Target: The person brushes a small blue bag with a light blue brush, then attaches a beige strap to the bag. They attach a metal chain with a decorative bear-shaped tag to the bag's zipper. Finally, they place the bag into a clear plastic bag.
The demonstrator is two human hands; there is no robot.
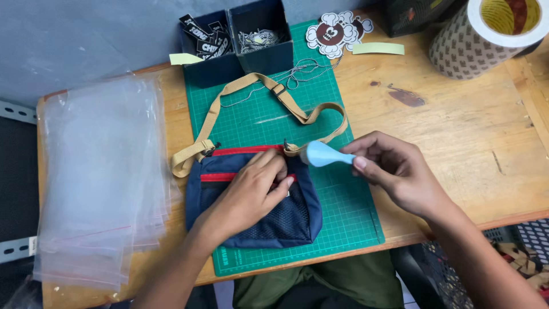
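Head view: my left hand (251, 191) lies flat, fingers spread, on the navy sling bag (260, 220) with red zips, which sits on the green cutting mat (343, 200). At three o'clock from the bag my right hand (394, 169) pinches a pale blue teardrop-shaped piece (323, 153). At nine o'clock, clear zip bags (97, 183) are stacked on the wooden surface (469, 149).

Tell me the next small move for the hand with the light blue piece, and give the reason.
Probably bring the light blue piece in the right hand a little left to the pouch's top edge. Its rounded end already sits by the strap clip there, and the left hand presses the pouch flat on the green cutting mat.
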